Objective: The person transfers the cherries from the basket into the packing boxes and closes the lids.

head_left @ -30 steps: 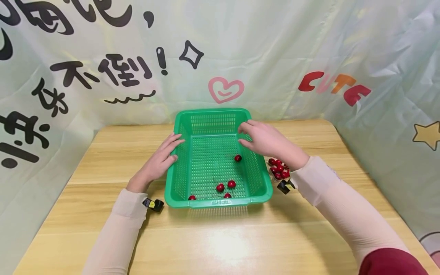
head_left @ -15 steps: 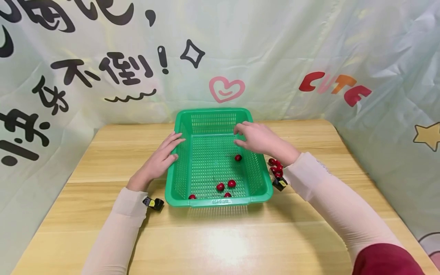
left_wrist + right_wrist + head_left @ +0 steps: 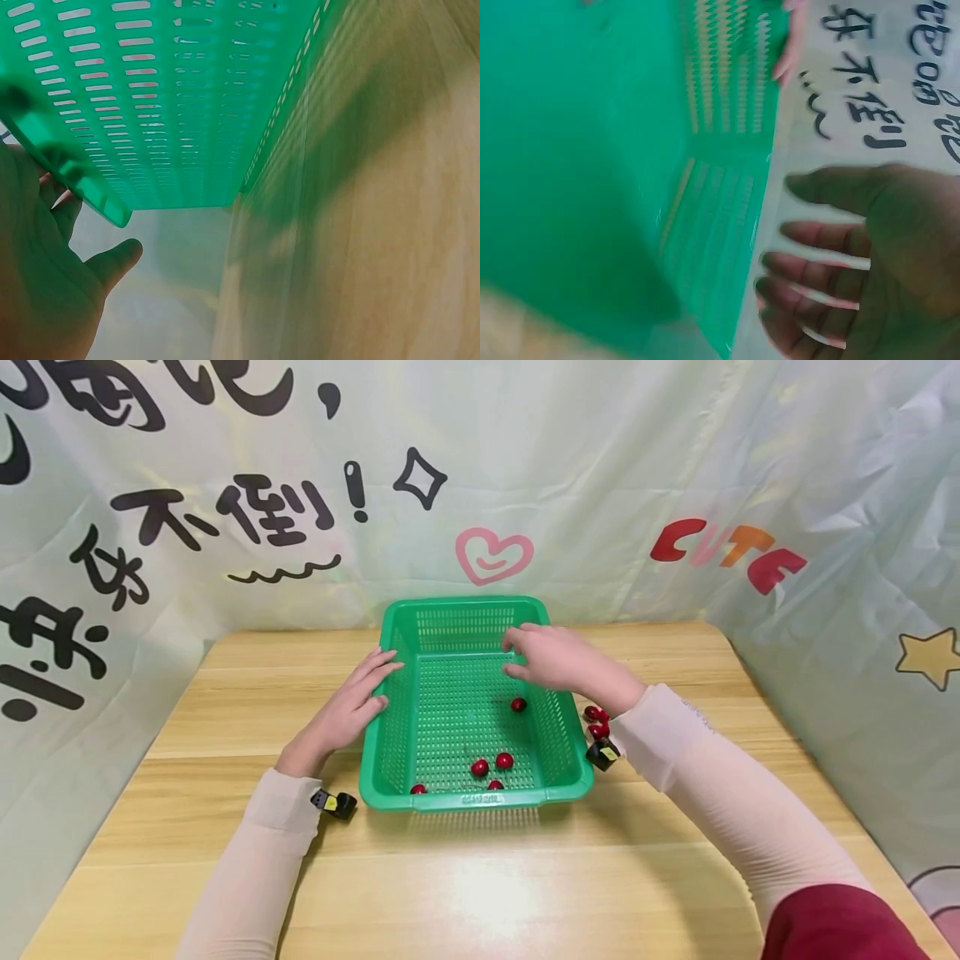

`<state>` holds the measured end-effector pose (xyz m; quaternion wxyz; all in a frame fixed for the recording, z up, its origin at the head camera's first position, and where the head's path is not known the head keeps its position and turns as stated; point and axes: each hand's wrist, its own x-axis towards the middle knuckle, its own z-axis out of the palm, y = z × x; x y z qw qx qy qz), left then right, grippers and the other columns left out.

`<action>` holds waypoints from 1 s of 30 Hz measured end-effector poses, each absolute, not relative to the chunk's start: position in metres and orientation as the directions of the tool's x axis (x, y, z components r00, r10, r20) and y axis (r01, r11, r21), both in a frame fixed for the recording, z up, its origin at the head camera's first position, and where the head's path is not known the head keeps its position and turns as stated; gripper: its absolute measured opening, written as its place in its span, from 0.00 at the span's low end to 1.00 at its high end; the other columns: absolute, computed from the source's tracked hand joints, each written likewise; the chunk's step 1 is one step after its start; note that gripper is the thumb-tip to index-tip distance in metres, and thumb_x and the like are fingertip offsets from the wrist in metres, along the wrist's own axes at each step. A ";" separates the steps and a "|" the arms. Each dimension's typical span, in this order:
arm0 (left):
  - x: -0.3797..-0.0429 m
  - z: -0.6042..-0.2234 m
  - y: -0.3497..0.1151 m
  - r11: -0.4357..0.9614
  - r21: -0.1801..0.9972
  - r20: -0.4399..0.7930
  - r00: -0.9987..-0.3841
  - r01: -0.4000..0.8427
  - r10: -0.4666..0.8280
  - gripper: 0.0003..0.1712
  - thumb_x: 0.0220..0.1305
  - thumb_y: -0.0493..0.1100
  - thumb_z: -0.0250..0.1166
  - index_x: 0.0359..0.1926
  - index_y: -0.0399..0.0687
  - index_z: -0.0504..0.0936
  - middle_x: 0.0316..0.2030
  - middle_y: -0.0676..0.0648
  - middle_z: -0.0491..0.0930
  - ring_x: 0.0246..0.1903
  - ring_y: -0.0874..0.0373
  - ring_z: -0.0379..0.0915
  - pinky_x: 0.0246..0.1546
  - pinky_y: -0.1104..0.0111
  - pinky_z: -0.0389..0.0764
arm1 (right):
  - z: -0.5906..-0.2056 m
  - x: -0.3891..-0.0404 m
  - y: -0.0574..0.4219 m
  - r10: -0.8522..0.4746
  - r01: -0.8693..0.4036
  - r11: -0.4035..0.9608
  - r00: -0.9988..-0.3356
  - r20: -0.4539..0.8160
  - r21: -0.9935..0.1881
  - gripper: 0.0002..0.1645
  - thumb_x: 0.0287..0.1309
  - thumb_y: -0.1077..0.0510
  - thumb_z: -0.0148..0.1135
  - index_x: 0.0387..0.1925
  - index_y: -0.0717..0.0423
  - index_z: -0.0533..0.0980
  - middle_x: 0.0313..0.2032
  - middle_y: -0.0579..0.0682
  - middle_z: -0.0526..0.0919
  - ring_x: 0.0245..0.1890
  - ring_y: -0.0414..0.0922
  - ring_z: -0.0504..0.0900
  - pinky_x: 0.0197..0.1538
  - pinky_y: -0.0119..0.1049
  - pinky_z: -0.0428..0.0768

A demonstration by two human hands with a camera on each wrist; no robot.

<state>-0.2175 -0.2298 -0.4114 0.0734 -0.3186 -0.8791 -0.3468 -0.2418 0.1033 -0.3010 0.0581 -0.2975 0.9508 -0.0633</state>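
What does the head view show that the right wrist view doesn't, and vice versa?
Head only: the cherries on the table beside the basket, the pink heart and the "CUTE" lettering.

Right wrist only: the palm side of the right hand, with nothing between thumb and fingers.

Both: the basket, the right hand, part of the left hand and black lettering. A smudge at the wrist view's top edge is too blurred to identify.
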 end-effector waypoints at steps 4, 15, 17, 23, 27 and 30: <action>-0.217 -0.412 -0.231 0.555 0.561 0.355 -0.784 0.614 0.510 0.30 0.67 0.37 0.48 0.70 0.38 0.65 0.73 0.39 0.53 0.75 0.45 0.33 0.70 0.44 0.44 | -0.303 -0.242 0.097 -0.577 -0.560 0.814 -0.811 -0.096 -0.156 0.24 0.65 0.48 0.60 0.57 0.57 0.74 0.53 0.54 0.78 0.51 0.52 0.77 0.54 0.50 0.75; -0.218 -0.411 -0.231 0.553 0.558 0.352 -0.780 0.618 0.517 0.29 0.68 0.37 0.48 0.70 0.39 0.64 0.73 0.39 0.53 0.75 0.43 0.34 0.70 0.44 0.44 | -0.320 -0.241 0.085 -0.556 -0.536 0.830 -0.816 -0.160 -0.154 0.24 0.66 0.47 0.60 0.57 0.56 0.75 0.52 0.53 0.79 0.50 0.51 0.78 0.56 0.50 0.74; -0.218 -0.412 -0.230 0.552 0.556 0.356 -0.778 0.622 0.518 0.29 0.68 0.36 0.48 0.70 0.39 0.65 0.73 0.39 0.53 0.75 0.42 0.34 0.70 0.44 0.44 | -0.323 -0.240 0.086 -0.550 -0.529 0.834 -0.818 -0.169 -0.157 0.24 0.66 0.47 0.59 0.57 0.56 0.75 0.53 0.53 0.79 0.51 0.52 0.78 0.56 0.50 0.73; -0.219 -0.412 -0.230 0.554 0.558 0.350 -0.781 0.617 0.517 0.29 0.68 0.37 0.48 0.70 0.39 0.64 0.73 0.39 0.52 0.75 0.45 0.33 0.70 0.45 0.43 | -0.325 -0.240 0.089 -0.538 -0.514 0.841 -0.827 -0.162 -0.170 0.24 0.65 0.47 0.60 0.56 0.58 0.75 0.53 0.54 0.80 0.53 0.52 0.77 0.57 0.51 0.73; -0.218 -0.412 -0.230 0.561 0.559 0.343 -0.786 0.610 0.514 0.30 0.68 0.38 0.48 0.70 0.40 0.64 0.74 0.40 0.52 0.75 0.49 0.32 0.70 0.45 0.43 | -0.323 -0.242 0.091 -0.538 -0.512 0.840 -0.828 -0.158 -0.180 0.24 0.65 0.47 0.60 0.56 0.57 0.74 0.52 0.55 0.80 0.53 0.53 0.77 0.57 0.51 0.73; -0.218 -0.411 -0.231 0.558 0.562 0.347 -0.786 0.611 0.511 0.30 0.68 0.38 0.48 0.70 0.41 0.64 0.74 0.40 0.52 0.75 0.49 0.31 0.70 0.45 0.43 | -0.320 -0.243 0.090 -0.532 -0.505 0.844 -0.832 -0.159 -0.181 0.24 0.65 0.48 0.60 0.57 0.57 0.74 0.52 0.55 0.79 0.53 0.53 0.76 0.57 0.51 0.73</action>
